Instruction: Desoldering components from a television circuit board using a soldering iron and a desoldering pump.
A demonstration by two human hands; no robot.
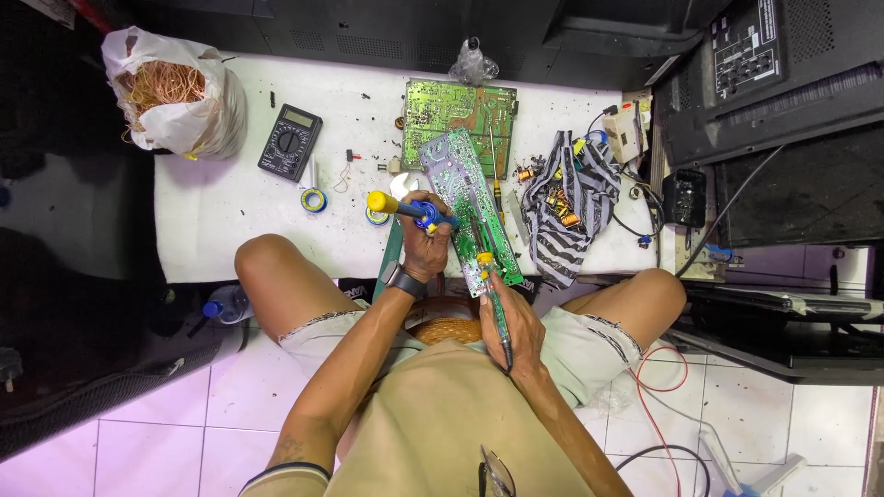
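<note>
Fig.: view from the head camera, looking down at a seated person working at a low white table (230, 212).

L. hand (425, 248): closed around a blue-and-yellow suction tool (405, 209), whose yellow end points left and whose tip rests at the circuit board (470, 210). A dark watch sits on that wrist.

R. hand (516, 327): clamped on a green-handled soldering iron (497, 308); handle runs back toward the body, tip meets the near end of the board.

Board: long, narrow, green, tilted up off the table; near end between the knees, far end leaning against a second, wider green board (460, 115) lying flat behind it. Long axis runs from the person's lap away and slightly left. Both hands sit at the near half (the R. hand at the very end, the L. hand just beyond and to its left), so the two tools meet the board from opposite sides, close together but with the hands not touching.

Surroundings: black multimeter (288, 141) and a white bag of copper wire (175, 92) at far left, well apart from the hands; small tape rolls (314, 200) near the suction tool; striped cloth (566, 207) holding small parts just right of the board; dark appliance casings (773, 74) at far right; red wire (658, 387) on the tiled floor
</note>
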